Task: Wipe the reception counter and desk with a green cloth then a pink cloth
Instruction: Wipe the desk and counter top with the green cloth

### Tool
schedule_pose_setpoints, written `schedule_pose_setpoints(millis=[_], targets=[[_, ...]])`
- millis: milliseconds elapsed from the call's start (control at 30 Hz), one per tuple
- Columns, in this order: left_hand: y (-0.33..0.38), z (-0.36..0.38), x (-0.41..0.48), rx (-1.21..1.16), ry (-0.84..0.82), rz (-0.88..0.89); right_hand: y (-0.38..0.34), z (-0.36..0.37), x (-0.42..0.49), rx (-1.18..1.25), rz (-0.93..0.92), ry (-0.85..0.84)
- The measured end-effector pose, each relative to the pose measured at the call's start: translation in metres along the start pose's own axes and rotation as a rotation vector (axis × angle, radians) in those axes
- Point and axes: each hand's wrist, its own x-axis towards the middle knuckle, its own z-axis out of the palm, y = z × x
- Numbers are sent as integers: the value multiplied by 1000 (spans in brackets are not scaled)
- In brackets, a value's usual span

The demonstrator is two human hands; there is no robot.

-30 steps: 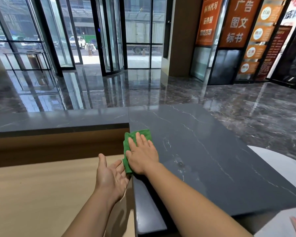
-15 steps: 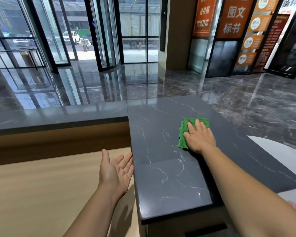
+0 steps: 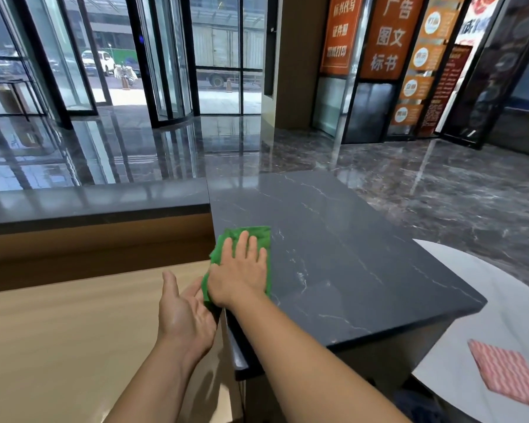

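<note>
Presses the green cloth flat against the dark bench with the right grip, palm down, fingers spread and not clenched, likely to load the whole pad for wiping rather than pinch it. Has the cloth at the bench's near-left edge, with one side draped over that edge. Cups the left grip palm up, released and holding nothing, just below the same edge, touching the hanging cloth or nearly so. Probably waits there to catch dust swept off the top, though cannot make out any. Leaves the bench top right of the cloth bare, so nothing to steer round on it. Shows a lower wood bench left of and below the dark bench, likewise bare. Has the pink cloth lying folded on a white bench right of and below the dark bench, well apart from both grips, presumably waiting for the second pass. Finds only the step down from dark bench to wood bench as something to mind when moving on. Beyond the dark bench's far end, only glossy floor, glass doors and orange signs.
</note>
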Motion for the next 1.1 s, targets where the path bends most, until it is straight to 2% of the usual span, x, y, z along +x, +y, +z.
schedule_pose_setpoints(millis=[100,200,300,567,700,900,1000,1100], targets=[[2,-2,-9,-30,-22,-15,-1,4,-11,-39,-130,-16],[1,1,-18,-13,29,4,19,0,-11,-21,-242,-38],[-2,5,-24,-17,64,35,51,-9,-7,-5,-276,-40],[-13,6,-47,17,109,65,184,-36,-9,-23,30,-7],[-21,2,-63,19,116,71,214,-41,-18,-31,150,14],[-31,7,-76,32,117,103,158,-30,-38,-3,313,44],[-32,9,-79,14,119,101,110,-18,-55,5,256,56],[-32,9,-82,0,117,99,65,-8,-74,7,116,50]])
